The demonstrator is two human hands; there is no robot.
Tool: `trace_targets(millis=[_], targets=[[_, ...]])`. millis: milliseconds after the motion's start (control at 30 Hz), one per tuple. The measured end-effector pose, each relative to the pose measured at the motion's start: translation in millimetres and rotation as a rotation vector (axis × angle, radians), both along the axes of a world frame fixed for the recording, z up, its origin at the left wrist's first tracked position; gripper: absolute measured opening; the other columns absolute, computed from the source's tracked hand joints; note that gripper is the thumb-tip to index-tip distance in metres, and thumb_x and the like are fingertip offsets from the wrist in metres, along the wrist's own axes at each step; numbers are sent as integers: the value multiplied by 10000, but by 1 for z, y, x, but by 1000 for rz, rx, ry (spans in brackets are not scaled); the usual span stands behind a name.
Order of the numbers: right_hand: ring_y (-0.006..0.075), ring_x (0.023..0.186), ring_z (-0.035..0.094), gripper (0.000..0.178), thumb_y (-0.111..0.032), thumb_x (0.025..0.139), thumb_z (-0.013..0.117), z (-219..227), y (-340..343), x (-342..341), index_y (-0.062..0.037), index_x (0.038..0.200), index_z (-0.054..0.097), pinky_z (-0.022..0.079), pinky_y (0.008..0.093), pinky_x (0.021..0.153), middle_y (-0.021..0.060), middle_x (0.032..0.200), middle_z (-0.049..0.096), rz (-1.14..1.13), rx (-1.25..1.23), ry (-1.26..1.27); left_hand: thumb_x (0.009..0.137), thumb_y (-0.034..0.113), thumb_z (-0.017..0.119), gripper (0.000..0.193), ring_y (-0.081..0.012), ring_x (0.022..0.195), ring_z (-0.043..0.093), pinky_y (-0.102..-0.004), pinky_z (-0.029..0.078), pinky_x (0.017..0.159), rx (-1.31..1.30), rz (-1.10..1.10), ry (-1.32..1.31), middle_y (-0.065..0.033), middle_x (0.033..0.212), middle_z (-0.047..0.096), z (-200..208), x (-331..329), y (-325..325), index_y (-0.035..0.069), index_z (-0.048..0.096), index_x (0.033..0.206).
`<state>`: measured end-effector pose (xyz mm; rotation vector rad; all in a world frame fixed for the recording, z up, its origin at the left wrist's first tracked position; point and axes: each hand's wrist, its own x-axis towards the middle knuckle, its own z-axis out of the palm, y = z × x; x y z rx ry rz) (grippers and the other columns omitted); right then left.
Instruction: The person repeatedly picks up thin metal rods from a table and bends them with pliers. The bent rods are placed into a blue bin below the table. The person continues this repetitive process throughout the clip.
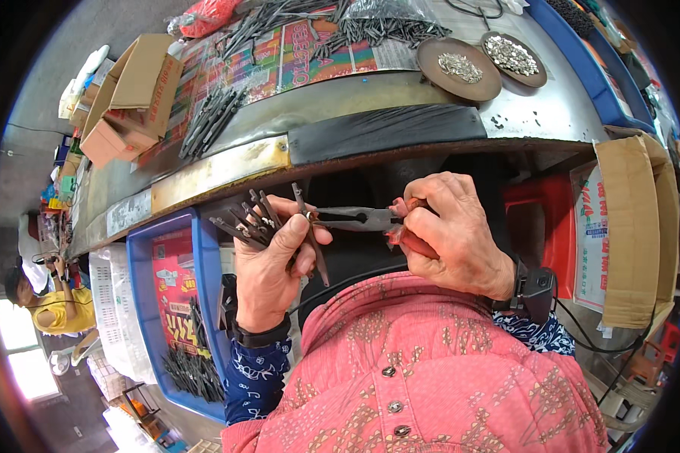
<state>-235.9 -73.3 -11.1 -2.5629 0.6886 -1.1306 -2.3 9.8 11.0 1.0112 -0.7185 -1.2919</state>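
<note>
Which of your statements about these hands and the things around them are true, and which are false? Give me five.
1. The right hand grips a pair of pliers. True.
2. The pliers' handles are yellow. False: they are red.
3. The left hand holds several dark strips. True.
4. More dark strips lie in the blue bin at lower left. True.
5. Only one dish is in view. False: two round brown dishes stand on the bench, both holding small silvery pieces.

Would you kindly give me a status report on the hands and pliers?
Left hand holding dark rods. Right hand gripping red-handled pliers, tips at one rod. Nothing visibly in the way.
</note>
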Motion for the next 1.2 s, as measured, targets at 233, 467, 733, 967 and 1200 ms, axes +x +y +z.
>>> trace_targets(millis=[233,467,733,967,1200], targets=[[265,865,572,165,-89,744,765,2,0,0,-73,831,626,425,404,798,85,989,572,2,-65,32,997,91,657,106,-80,497,502,-198,391,465,70,-40,58,-174,831,719,3,2,1,5,621,1049],[288,802,545,162,-60,745,737,-8,-2,-2,-47,858,623,449,392,697,97,896,546,110,98,33,943,-7,683,133,-71,514,532,-194,413,470,50,-72,-102,-175,847,731,0,2,2,-5,609,1053],[276,724,534,141,-2,738,672,-15,-10,-5,5,807,549,450,376,667,98,796,501,444,720,-35,925,-37,693,121,-64,626,589,-213,469,573,-144,36,-711,-108,854,740,-6,-3,9,-24,644,1034],[269,794,532,225,-125,758,717,-17,-11,-7,-3,850,552,456,375,726,109,843,500,482,824,63,918,-9,718,172,-127,778,673,-248,524,728,-300,55,-1107,-85,918,724,-2,4,10,-35,662,1078],[254,891,616,238,-28,693,704,-11,-10,-12,-14,923,645,473,327,728,137,1014,623,340,661,46,750,-99,653,403,-333,870,682,-409,519,774,-250,170,-1422,-129,956,716,13,39,25,46,663,1125]])
